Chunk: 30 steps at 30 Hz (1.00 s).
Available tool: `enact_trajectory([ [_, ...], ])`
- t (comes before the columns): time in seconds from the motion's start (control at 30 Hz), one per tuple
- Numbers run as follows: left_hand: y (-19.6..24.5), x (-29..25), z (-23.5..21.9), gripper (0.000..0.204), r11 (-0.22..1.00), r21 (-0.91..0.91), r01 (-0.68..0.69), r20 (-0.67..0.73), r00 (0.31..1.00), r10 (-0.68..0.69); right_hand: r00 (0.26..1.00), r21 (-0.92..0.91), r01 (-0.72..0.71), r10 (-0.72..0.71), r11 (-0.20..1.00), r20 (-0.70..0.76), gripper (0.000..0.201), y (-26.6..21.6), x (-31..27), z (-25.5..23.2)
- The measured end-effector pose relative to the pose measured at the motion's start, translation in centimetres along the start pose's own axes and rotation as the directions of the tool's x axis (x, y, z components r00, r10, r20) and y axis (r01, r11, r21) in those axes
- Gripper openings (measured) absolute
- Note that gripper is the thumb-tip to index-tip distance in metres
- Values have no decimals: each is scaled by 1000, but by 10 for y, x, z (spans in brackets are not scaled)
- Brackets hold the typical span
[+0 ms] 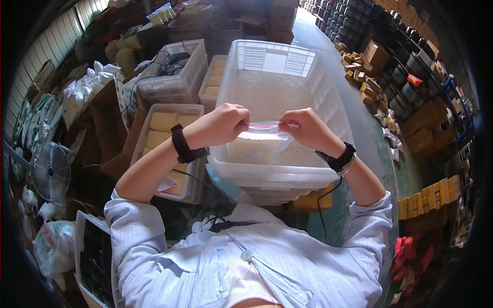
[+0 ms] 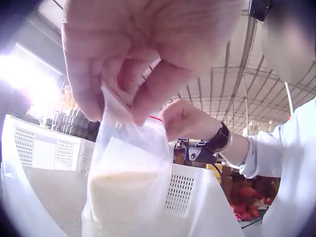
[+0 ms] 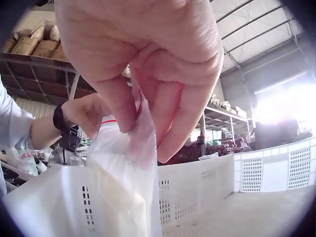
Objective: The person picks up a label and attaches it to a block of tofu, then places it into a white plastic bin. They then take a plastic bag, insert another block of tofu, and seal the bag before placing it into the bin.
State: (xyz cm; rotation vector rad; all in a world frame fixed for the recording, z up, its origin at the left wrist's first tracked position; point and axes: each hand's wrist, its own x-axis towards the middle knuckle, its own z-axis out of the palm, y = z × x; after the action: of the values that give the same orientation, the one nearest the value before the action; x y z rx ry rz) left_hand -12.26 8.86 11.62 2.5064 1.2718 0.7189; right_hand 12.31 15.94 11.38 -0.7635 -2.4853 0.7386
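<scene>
- Left hand [image 1: 222,123]: its fingers are curled and pinch the left end of the zip-top bag [image 1: 259,143] at the red seal strip; the left wrist view shows thumb and forefinger [image 2: 89,94] nipping the plastic edge, with the bag hanging straight down below them.
- Zip-top bag: held in the air between the two hands, over the near rim of the white crate [image 1: 328,108]. Its sealed top edge runs level from left to right, so its long axis spans from one hand to the other; the pale block [image 2: 121,197] inside sags toward the bottom.
- Right hand [image 1: 308,128]: also closed in a pinch, on the right end of the same strip; in the right wrist view its fingers [image 3: 168,103] clamp the thin plastic, the bag trailing down and left from them.
- Neither hand is nearer: each grips one end, and the bag lies inward and below both.
- To the left of the crate stand smaller trays [image 1: 154,131] of similar pale blocks.
</scene>
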Motion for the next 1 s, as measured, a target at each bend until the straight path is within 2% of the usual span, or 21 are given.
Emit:
enact_trajectory([
  [0.1,-1,4,2,7,1000,-4,-29,-4,1000,29,1000,2,-9,9,1000,-19,13,-5,0,-2],
  [0.2,9,7,0,5,999,27,-24,-12,1000,25,997,15,65,-64,998,-51,13,-3,1,2],
  [0.33,10,17,9,5,997,0,-75,-13,997,75,998,2,43,-42,999,-52,12,-6,2,3],
  [0.43,3,19,14,6,995,62,-77,-17,997,78,998,-21,58,-59,998,-38,12,-5,1,2],
  [0.53,8,22,14,5,999,25,-47,-31,998,47,998,-12,58,-58,998,-31,11,-7,-1,1],
  [0.63,13,28,17,3,994,-12,-110,-20,994,110,997,-9,66,-66,998,-47,11,-4,-1,4],
  [0.73,13,32,22,8,996,41,-74,2,997,74,995,-19,79,-79,997,-57,11,-2,-2,4],
  [0.8,12,32,24,5,995,50,-86,-30,996,87,993,-39,89,-91,995,-71,11,3,-3,5],
  [0.9,12,38,29,5,993,32,-111,-45,993,113,996,4,57,-57,998,-68,11,0,-5,2],
  [1.0,13,41,31,5,993,48,-110,-33,993,112,990,24,100,-97,995,-100,11,-2,-5,3],
])
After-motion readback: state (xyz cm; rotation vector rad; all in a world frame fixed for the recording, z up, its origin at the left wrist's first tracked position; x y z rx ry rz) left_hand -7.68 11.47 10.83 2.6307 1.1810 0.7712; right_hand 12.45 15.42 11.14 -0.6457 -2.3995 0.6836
